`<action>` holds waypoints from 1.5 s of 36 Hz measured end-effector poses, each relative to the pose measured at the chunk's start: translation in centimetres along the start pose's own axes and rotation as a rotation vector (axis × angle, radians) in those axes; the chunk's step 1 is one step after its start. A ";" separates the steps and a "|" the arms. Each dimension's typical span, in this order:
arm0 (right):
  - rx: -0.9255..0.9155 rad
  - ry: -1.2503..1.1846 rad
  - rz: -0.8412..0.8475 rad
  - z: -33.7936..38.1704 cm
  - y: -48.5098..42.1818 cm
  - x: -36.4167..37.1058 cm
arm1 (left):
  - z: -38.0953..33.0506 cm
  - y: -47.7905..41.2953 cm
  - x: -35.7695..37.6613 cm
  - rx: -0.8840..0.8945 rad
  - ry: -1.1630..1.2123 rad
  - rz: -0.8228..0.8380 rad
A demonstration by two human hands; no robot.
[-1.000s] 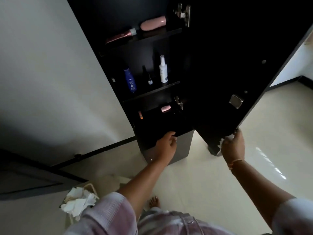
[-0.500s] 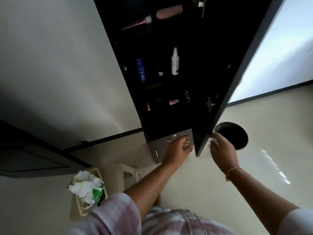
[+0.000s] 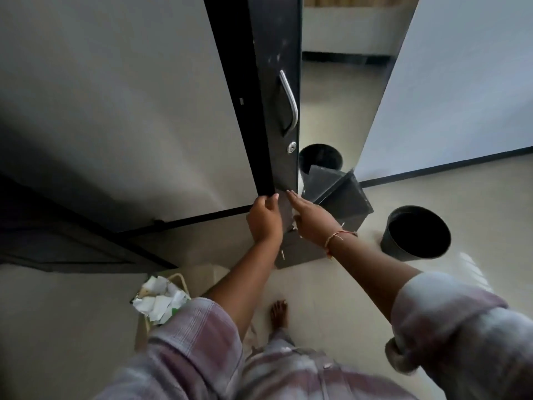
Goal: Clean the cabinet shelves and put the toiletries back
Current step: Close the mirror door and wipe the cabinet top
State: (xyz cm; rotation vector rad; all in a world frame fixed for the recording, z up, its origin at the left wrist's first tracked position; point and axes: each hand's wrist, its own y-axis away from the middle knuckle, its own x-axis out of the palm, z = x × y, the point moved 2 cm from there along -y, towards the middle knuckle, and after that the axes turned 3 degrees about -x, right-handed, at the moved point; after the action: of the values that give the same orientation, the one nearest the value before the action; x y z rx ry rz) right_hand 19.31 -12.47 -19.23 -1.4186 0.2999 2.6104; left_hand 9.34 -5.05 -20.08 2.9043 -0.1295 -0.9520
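The tall black cabinet door (image 3: 274, 82) is closed, showing its silver handle (image 3: 290, 102) and round lock (image 3: 292, 146). The shelves and toiletries are hidden behind it. My left hand (image 3: 264, 219) curls its fingers round the door's bottom corner. My right hand (image 3: 310, 217) lies with straight fingers against the lower front of the door, just right of the left hand. A thread bracelet circles the right wrist.
A grey drawer unit (image 3: 302, 249) sits under the cabinet. A mirror panel (image 3: 346, 82) stands to the door's right. A black bucket (image 3: 415, 232) is on the floor at right. A basket of crumpled paper (image 3: 160, 301) stands at lower left, my bare foot (image 3: 278, 313) nearby.
The door swung from wide open to closed, hiding the shelves and bottles. My right hand moved left with the door edge; my left hand rose from the drawer front to the door's bottom corner.
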 end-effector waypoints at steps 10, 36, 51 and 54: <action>0.036 0.007 0.030 0.9 -7.2 0.4 | 0.4 -8.2 2.4 -0.289 0.327 0.073; 0.081 -0.006 -0.032 1.4 -16.4 0.1 | -1.7 -15.9 2.3 -0.193 0.378 0.360; 0.111 -0.020 -0.061 -2.5 -15.1 1.4 | -0.5 -14.5 3.7 0.171 0.086 0.344; 0.267 -0.076 -0.069 -5.3 -12.9 2.2 | 0.5 -13.2 5.1 0.213 -0.042 0.356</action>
State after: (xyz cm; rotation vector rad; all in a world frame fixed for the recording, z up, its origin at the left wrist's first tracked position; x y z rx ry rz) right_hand 25.38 -1.15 -25.16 -1.2163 0.5559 2.4513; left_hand 13.84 7.48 -24.84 2.8961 -0.7655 -0.9847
